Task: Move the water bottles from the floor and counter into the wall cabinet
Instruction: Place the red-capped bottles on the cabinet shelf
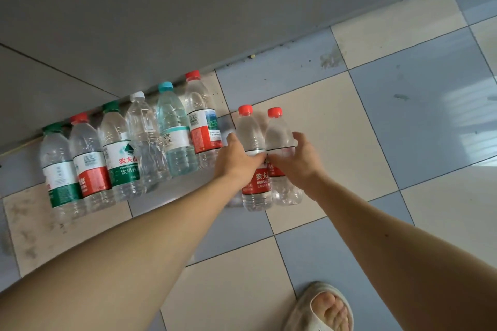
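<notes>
Both bare arms reached down and forward: the left hand (238, 160) gripped a red-capped bottle (254, 158) around its middle, fingers curled over the top of its red label, while the right hand (295, 161) wrapped around a second red-capped bottle (281, 150) touching the first. The left-hand bottle's label read "农夫山" above "NONGFU". Six more bottles (121, 148) stood in a row on the tiled floor (336, 121) against the grey cabinet base (188, 21), one green label reading "农夫山" and "饮用".
</notes>
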Motion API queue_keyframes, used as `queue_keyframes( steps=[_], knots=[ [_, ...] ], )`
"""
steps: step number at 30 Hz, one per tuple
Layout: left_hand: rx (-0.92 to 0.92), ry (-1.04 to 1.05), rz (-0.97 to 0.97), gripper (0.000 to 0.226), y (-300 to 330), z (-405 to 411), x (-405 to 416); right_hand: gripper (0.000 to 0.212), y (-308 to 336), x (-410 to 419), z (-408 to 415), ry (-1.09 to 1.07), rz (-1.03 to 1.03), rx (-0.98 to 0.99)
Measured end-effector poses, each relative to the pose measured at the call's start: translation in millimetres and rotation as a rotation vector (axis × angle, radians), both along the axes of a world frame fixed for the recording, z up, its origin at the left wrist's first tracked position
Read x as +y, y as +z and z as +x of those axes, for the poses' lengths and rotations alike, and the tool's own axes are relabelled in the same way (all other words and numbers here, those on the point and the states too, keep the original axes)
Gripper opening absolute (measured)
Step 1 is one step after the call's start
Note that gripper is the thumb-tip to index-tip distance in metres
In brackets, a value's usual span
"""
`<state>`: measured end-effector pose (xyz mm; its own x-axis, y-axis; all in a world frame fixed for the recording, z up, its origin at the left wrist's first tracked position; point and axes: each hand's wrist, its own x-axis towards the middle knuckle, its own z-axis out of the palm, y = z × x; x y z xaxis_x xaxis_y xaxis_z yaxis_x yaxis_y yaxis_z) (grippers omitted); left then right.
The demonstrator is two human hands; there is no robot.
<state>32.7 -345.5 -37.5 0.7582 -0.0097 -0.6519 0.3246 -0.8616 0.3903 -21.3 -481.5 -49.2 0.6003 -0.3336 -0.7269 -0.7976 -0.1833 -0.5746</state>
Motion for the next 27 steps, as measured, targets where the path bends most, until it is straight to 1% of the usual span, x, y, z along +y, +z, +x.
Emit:
queue_keyframes(
  steps=[1,2,4,5,6,9,12,14,17,20,23,27],
  knots=[
    [0.022,-0.016,-0.027,0.059,0.9,0.5,0.8,0.074,2.2,-0.1,-3.9,-0.017,0.019,0.002],
    [0.026,-0.040,-0.048,0.057,2.4,0.2,1.4,0.066,5.0,0.0,-7.9,-0.041,0.029,-0.003],
    [-0.013,-0.069,-0.093,0.056,8.7,-0.3,0.3,0.038,13.5,-1.3,-13.4,-0.088,0.020,-0.032],
    [-0.047,-0.066,-0.128,0.056,13.1,0.3,-0.9,0.033,17.5,-3.2,-14.8,-0.096,0.015,-0.048],
    [-0.080,-0.054,-0.169,0.057,17.3,1.5,-2.6,0.034,21.5,-5.7,-15.9,-0.092,0.015,-0.061],
    [-0.171,-0.020,-0.280,0.061,31.8,8.1,-7.5,0.059,34.6,-14.8,-18.9,-0.096,-0.011,-0.121],
    [-0.278,-0.033,-0.318,0.071,45.7,21.2,-10.9,0.065,48.1,-26.9,-15.6,-0.110,-0.054,-0.229],
    [-0.348,-0.052,-0.318,0.071,52.0,29.9,-11.3,0.069,54.1,-35.1,-10.7,-0.109,-0.073,-0.300],
    [-0.428,-0.106,-0.336,0.068,54.8,35.6,-9.5,0.069,57.8,-44.4,-6.3,-0.079,-0.130,-0.367],
    [-0.492,-0.191,-0.342,0.066,50.8,32.3,-3.0,0.067,54.0,-45.8,-10.6,-0.015,-0.166,-0.385],
    [-0.519,-0.247,-0.353,0.062,44.0,24.0,6.6,0.067,48.7,-43.1,-21.3,0.041,-0.212,-0.407],
    [-0.535,-0.256,-0.365,0.068,37.8,19.9,13.5,0.069,42.9,-42.6,-25.3,0.028,-0.199,-0.457]
  ],
)
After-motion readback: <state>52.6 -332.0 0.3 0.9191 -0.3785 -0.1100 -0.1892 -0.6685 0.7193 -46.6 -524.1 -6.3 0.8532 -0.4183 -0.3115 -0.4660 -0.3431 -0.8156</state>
